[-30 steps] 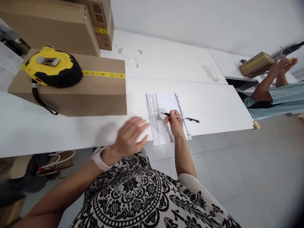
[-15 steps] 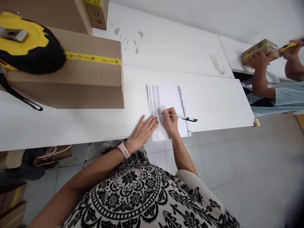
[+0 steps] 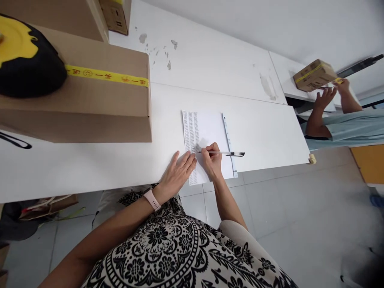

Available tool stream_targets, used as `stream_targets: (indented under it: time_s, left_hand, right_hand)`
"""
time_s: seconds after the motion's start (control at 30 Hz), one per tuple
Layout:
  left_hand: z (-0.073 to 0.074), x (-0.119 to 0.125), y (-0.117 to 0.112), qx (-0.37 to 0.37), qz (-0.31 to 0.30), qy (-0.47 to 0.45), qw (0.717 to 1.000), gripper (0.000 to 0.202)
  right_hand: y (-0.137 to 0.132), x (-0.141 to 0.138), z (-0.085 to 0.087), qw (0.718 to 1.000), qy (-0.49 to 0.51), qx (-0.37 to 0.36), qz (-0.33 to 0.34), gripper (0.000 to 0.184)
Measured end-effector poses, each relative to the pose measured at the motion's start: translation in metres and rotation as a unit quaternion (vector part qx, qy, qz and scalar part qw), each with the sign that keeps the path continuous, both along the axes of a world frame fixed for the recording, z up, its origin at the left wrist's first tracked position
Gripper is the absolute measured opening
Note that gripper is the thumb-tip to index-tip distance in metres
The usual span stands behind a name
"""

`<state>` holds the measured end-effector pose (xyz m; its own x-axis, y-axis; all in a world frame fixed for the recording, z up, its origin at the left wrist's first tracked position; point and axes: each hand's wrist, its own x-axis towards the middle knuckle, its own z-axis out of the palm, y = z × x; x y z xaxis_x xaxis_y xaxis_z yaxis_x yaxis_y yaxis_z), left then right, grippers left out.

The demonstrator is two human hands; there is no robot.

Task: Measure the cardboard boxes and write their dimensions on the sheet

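Note:
On the white table (image 3: 264, 136) lies a sheet of paper (image 3: 210, 124) with columns of small print along its left side. Another sheet with a blue edge (image 3: 228, 138) shows from under its right side. My right hand (image 3: 213, 161) is closed around a clear pen (image 3: 226, 153), its tip at the printed column. My left hand (image 3: 177, 172) lies flat with fingers spread, pressing the paper's left edge close to the pen tip. The small print is too fine to read.
A cardboard box (image 3: 120, 100) with yellow tape stands at left, bearing a black and yellow tape measure (image 3: 33, 64). More boxes stand behind. At far right, a co-worker's hands (image 3: 325, 98) are by a small box (image 3: 315, 76). Bags (image 3: 49, 206) lie under the table.
The view has shifted slightly. My pen tip sits a little lower down the printed columns. The co-worker's hand has come off the small box.

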<state>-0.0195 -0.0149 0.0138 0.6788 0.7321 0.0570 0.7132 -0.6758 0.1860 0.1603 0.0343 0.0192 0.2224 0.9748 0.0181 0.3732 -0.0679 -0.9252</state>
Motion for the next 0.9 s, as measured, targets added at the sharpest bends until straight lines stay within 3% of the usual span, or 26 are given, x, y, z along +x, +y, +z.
stream_targets:
  time_s: [0.57, 0.9]
  left_hand:
    - [0.0048, -0.0018, 0.0000, 0.003, -0.008, 0.004, 1.000, 0.062]
    - [-0.0021, -0.0004, -0.0005, 0.046, -0.006, 0.024, 0.999, 0.062]
  right_hand:
    - [-0.0006, 0.0006, -0.0011, 1.000, -0.010, 0.000, 0.015, 0.025]
    - [0.0006, 0.0011, -0.0034, 1.000, 0.014, 0.017, 0.010, 0.027]
